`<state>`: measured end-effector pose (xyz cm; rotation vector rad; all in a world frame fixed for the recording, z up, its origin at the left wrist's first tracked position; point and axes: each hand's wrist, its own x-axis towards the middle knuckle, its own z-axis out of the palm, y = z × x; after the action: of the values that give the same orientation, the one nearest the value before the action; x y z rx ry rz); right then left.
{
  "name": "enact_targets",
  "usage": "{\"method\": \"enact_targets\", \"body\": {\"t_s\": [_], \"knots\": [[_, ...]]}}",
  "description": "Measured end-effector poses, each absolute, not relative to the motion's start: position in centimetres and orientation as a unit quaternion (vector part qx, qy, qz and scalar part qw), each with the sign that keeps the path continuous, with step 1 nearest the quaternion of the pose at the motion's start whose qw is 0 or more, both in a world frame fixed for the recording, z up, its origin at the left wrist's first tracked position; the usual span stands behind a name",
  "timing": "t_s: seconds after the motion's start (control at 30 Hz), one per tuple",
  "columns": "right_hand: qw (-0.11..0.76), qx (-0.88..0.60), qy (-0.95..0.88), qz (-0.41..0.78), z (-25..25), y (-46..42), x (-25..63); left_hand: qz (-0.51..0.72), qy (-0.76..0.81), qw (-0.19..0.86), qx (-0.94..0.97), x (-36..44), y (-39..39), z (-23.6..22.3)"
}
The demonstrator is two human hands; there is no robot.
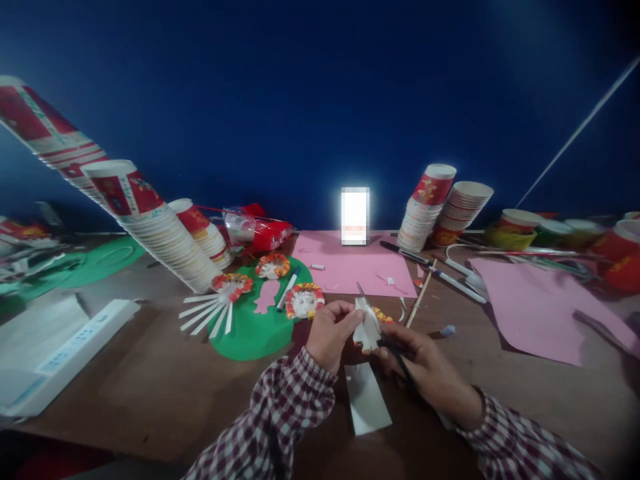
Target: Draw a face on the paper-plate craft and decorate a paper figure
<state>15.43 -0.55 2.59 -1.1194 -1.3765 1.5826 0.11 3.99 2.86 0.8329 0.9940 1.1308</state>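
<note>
In the middle of the table, my left hand (333, 333) pinches a small white paper piece (367, 330) with orange bits on its lower edge. My right hand (425, 370) is closed around the dark handles of a pair of scissors (403, 370). A thin blade tip rises behind the paper, and the rest of the blades is mostly hidden. Below both hands lies a pale rectangular card (367, 400). Left of my left hand, a cut paper-cup flower (304, 302) with a drawn face rests at the edge of a green paper sheet (250, 340).
Tall stacks of paper cups (160, 233) lean at left, with more cup stacks (425, 207) at back right. Pink paper (330, 260) lies under a bright blurred screen (355, 217). Another pink sheet (535, 313) is at right, a white box (75, 357) at left. Pens and a stick lie between.
</note>
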Motion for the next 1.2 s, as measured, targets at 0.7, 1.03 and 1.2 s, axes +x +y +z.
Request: {"method": "enact_targets", "body": {"t_s": [0.7,1.03,1.2], "knots": [[0.374,-0.445,-0.524,0.623,1.81,-0.74,15.39,0.495,0.440,0.658,0.358,0.13,4.05,2.65],[0.372,-0.449,-0.525,0.620,1.99,-0.83,15.31,0.497,0.437,0.660,0.355,0.13,3.95,2.65],[0.371,-0.457,-0.533,0.608,2.34,-0.98,15.34,0.496,0.438,0.662,0.351,0.23,3.97,2.62]]}}
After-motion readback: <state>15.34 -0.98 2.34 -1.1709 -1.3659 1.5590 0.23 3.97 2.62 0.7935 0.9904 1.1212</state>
